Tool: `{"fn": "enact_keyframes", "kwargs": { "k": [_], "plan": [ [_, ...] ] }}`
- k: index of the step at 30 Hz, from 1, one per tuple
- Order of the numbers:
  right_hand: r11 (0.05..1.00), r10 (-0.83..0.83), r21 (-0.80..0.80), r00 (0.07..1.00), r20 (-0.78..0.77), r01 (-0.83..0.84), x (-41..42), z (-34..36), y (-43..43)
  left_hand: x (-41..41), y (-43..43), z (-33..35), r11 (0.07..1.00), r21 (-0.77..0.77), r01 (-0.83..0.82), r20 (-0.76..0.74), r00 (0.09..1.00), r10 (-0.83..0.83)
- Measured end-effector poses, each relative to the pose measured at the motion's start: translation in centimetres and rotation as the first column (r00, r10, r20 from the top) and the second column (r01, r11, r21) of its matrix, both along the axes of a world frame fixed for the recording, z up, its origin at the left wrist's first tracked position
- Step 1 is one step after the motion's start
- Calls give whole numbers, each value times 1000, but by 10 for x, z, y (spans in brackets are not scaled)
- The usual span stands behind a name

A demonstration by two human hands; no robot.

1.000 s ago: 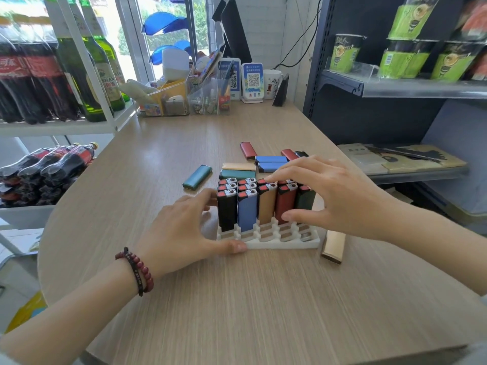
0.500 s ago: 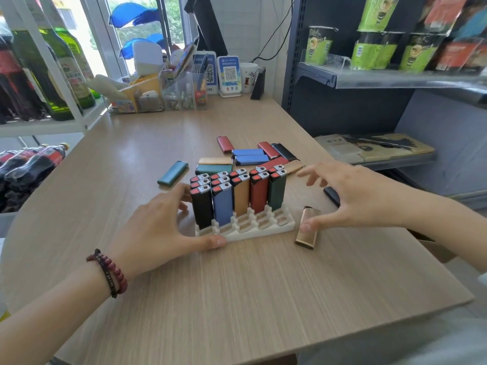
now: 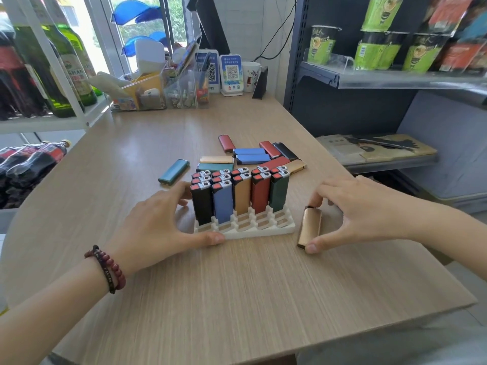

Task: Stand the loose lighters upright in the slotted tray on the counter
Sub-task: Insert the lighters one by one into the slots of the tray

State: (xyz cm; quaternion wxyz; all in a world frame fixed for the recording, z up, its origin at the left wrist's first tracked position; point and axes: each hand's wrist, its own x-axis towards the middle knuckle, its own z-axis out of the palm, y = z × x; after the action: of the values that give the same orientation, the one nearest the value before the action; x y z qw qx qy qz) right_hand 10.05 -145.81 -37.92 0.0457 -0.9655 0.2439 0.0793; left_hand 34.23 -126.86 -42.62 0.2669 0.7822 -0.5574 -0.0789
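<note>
On the wooden counter (image 3: 237, 299) sits a white slotted tray (image 3: 245, 229), with lighters standing upright in its farther rows. The front rank from left to right is a black lighter (image 3: 201, 204), a blue lighter (image 3: 222, 202), a tan lighter (image 3: 242, 196), a red lighter (image 3: 261, 193) and a dark green lighter (image 3: 279, 192), with more metal-capped tops showing behind them. The black and blue ones stand a row nearer than the other three. The left hand (image 3: 158, 222), a dark red bead bracelet (image 3: 108, 268) on its wrist, clasps the tray's left end: the thumb lies against the near left corner and the curled fingers reach round the far side beside the black lighter. Just right of the tray a gold lighter (image 3: 310, 226) lies flat on the counter, its length running near to far. The right hand (image 3: 361, 212) pinches it end to end, with the thumb tip at the near end, a fingertip at the far end and the other fingers spread loosely above. Beyond the tray lies a cluster of loose lighters (image 3: 250, 155) in red, blue, gold, black and teal, all lying flat. A single teal lighter (image 3: 174, 171) lies apart to the far left of the tray. Green glass bottles (image 3: 66, 75) stand on a shelf at the left, and green cup noodles (image 3: 374, 52) on a shelf at the right.
</note>
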Motion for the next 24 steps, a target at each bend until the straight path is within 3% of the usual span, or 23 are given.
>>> {"fn": "enact_keyframes", "kwargs": {
  "k": [4,7,18,24],
  "plan": [
    [974,-66,222,993,100,42,1,0,3,2,-1,-2,1000,2,7,-10,1000,-7],
    [959,-43,285,981,187,-12,5,3,7,2,-1,-2,1000,5,6,-14,1000,-6],
    [933,85,298,927,365,-203,21,14,19,3,0,-3,1000,3,5,2,1000,-5],
    [946,148,179,850,506,-271,42,23,29,2,1,-2,1000,10,9,5,1000,-9]
  ]
}}
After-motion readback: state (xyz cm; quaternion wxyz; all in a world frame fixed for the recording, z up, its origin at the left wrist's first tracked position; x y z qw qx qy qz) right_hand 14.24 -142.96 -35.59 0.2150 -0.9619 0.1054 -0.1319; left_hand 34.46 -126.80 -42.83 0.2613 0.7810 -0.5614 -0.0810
